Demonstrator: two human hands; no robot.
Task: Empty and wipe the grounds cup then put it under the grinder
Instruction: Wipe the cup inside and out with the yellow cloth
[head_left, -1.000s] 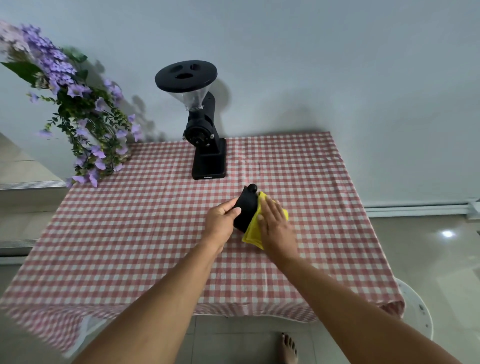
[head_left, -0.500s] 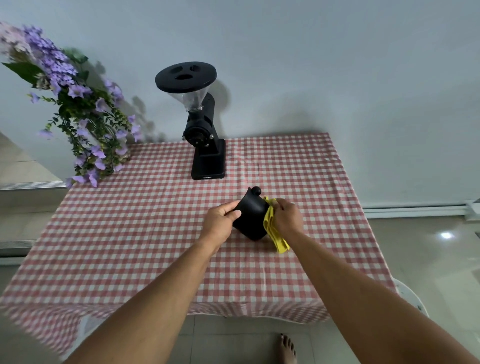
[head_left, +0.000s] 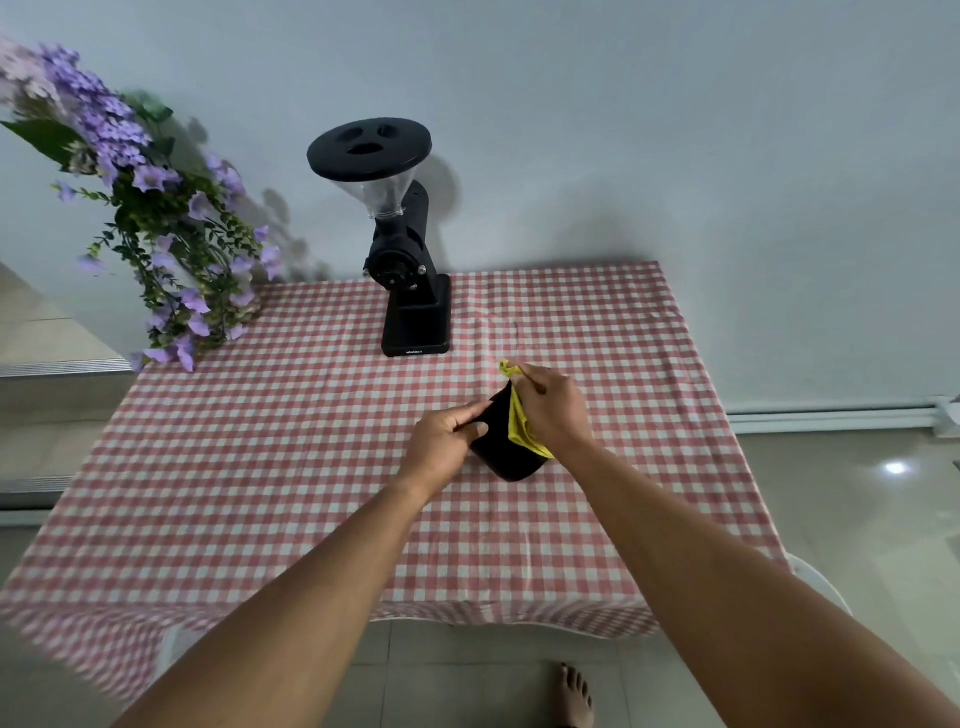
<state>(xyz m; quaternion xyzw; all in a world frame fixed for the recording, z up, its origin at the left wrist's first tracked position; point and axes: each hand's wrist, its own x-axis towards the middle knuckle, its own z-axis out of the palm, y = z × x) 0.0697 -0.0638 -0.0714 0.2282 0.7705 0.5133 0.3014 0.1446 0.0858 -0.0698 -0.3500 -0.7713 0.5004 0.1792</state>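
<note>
On my feed the left hand (head_left: 445, 441) grips the black grounds cup (head_left: 501, 449) by its left side, fingers (head_left: 467, 411) curled round it. The cup is tilted, near the middle of the tabletop (head_left: 291, 447) and a little toward the right edge. The right hand (head_left: 557, 410) holds a yellow cloth (head_left: 520, 427) against the cup's right side, fingers bunched on the cloth, one corner poking out on top. The grinder (head_left: 413, 291) stands at the far edge, well apart from the cup; purple flowers (head_left: 156, 223) hang over the far left corner.
</note>
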